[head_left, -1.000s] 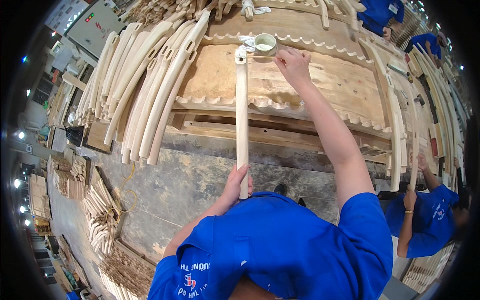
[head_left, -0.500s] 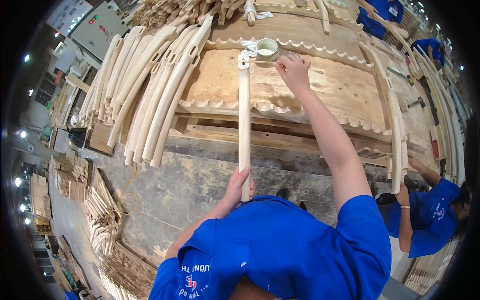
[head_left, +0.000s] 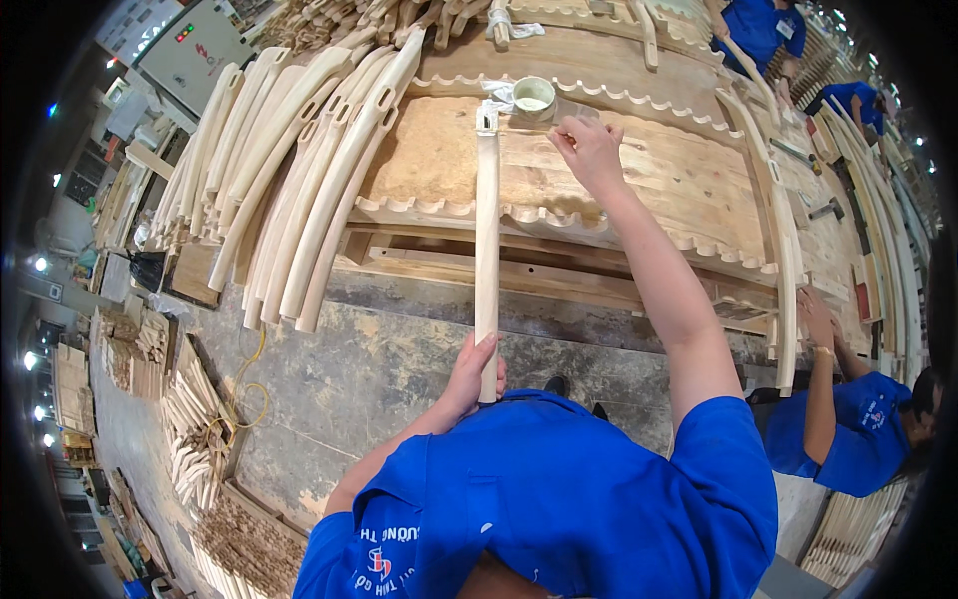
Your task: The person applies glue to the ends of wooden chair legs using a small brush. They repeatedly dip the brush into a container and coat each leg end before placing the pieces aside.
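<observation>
My left hand [head_left: 470, 371] is wrapped round the near end of a long pale wooden bar [head_left: 486, 240]. The bar's far end rests over the bench and has a slot, with whitish material about its rim. My right hand [head_left: 591, 152] is closed in a pinch to the right of that end, apart from it. The thin stick it held a moment ago is hard to see now, hidden by the fingers. Just beyond stands a round cup [head_left: 534, 96] of pale paste, with a crumpled white cloth [head_left: 497, 92] at its left.
Curved slotted wooden pieces [head_left: 329, 170] lean over the bench's left side. Scalloped rails [head_left: 639, 238] run across the wooden bench [head_left: 639, 165]. Hammers [head_left: 826, 209] lie at the right. A co-worker in blue [head_left: 838, 424] works at the right edge; others are at the far right.
My right hand has drawn slightly away from the slotted end, and the stick between them no longer shows. The left hand keeps its hold. The co-worker's hands at the right have shifted farther forward.
</observation>
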### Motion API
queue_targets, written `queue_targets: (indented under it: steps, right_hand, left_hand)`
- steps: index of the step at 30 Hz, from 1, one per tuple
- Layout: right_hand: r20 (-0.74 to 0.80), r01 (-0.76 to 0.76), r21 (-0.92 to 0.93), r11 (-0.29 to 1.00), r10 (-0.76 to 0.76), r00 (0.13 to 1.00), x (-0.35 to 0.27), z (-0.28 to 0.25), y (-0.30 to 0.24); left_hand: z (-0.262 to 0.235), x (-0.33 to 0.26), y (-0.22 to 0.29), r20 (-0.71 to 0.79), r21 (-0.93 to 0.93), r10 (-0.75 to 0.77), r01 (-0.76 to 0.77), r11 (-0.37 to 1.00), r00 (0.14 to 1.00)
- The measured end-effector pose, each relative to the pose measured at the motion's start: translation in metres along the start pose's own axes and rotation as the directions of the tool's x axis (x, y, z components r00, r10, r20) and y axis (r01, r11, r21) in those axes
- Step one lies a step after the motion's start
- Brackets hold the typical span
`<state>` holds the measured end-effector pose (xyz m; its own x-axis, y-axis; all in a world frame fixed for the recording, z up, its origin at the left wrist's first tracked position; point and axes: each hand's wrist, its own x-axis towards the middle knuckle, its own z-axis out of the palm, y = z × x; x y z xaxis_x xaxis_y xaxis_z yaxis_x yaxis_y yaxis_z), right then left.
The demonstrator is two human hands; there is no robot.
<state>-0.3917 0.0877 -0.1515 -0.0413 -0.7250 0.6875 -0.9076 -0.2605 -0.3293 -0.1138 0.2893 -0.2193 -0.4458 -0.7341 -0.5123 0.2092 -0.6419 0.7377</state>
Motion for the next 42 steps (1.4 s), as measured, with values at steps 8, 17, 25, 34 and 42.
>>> queue_targets:
  steps: [8, 17, 25, 34, 42]
  right_hand:
    - [0.097, -0.131, 0.081, 0.988, 0.123, 0.988, 0.006, -0.006, -0.002]
    - [0.163, -0.191, -0.07, 0.979, 0.201, 0.966, 0.033, 0.007, 0.001]
    - [0.156, -0.206, -0.092, 0.974, 0.218, 0.963, 0.038, 0.01, 0.003]
    - [0.062, -0.154, 0.014, 0.988, 0.153, 0.986, 0.035, 0.011, -0.002]
    - [-0.025, -0.001, -0.076, 0.997, -0.001, 1.0, 0.033, 0.01, -0.002]
  left_hand:
    - [-0.005, 0.002, -0.005, 0.007, 0.037, 0.021, -0.022, 0.999, 1.0]
    - [-0.004, 0.001, -0.004, -0.008, 0.048, 0.009, -0.008, 0.999, 1.0]
    - [0.0, 0.0, 0.0, -0.009, 0.013, 0.006, -0.006, 1.0, 1.0]
    - [0.003, -0.002, 0.0, -0.007, -0.002, 0.016, -0.016, 1.0, 1.0]
    - [0.003, -0.002, 0.001, -0.018, 0.002, 0.011, -0.011, 1.0, 1.0]
